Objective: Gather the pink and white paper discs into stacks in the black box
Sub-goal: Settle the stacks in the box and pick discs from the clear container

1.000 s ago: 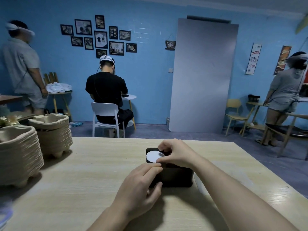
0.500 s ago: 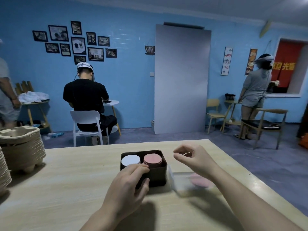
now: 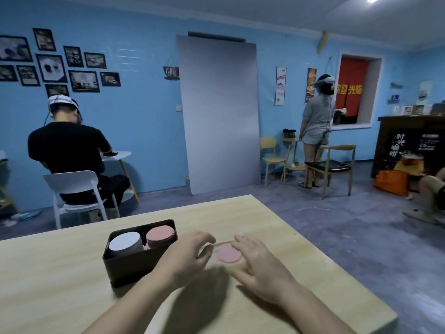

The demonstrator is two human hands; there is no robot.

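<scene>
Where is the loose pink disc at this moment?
In the head view, the loose pink disc lies on the table just right of the black box, between the left hand and the right hand.

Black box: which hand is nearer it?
Left. The left hand is beside the black box; the right hand lies farther right, beyond the pink disc.

You are wearing the one wide-angle camera on your head, and it is looking forward and slightly down across the pale wooden table (image 3: 72, 273). It is sitting close over your left hand (image 3: 185, 259) and right hand (image 3: 260, 268), which are filling the lower middle, and it is facing the blue painted wall (image 3: 144, 116) and tall grey panel (image 3: 219, 112) well behind.
</scene>
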